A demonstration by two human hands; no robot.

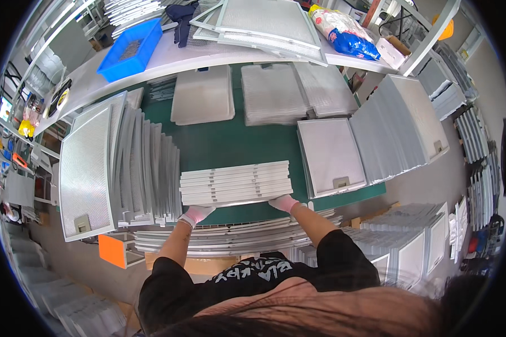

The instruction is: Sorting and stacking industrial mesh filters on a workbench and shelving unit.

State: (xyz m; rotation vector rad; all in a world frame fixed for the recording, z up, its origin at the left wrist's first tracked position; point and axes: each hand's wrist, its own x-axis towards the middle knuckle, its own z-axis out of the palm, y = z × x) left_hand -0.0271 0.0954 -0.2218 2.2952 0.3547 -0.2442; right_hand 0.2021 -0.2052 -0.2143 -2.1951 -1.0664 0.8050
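Both hands, the left hand (195, 214) and the right hand (284, 203), press a grip on the near edge of the stack of metal frames (235, 183) on the green desk (236, 143), keeping it even.

A factory assembly workshop, shown by the green workbench (230, 143) crowded with stacks of identical metal mesh filter panels (118, 163) at nine and three o'clock, a blue parts bin (130, 49) at eleven, and racks of more panels (478, 140) around.
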